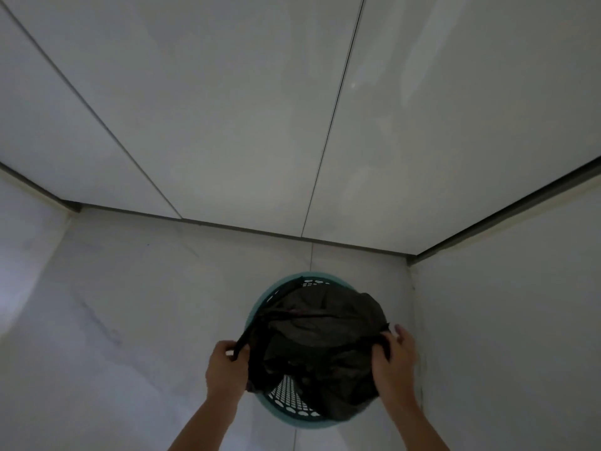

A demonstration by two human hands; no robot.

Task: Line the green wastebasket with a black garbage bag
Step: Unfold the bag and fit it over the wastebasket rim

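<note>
A round green wastebasket with perforated walls stands on the pale floor near a corner. A black garbage bag is spread across its mouth and sags inside, leaving the near left part of the green rim and mesh uncovered. My left hand grips the bag's edge at the basket's left side. My right hand pinches the bag's edge at the right side, over the rim.
White glossy wall panels rise behind the basket, with a dark skirting strip at their foot. Another wall stands close on the right. Pale marble-like floor extends to the left.
</note>
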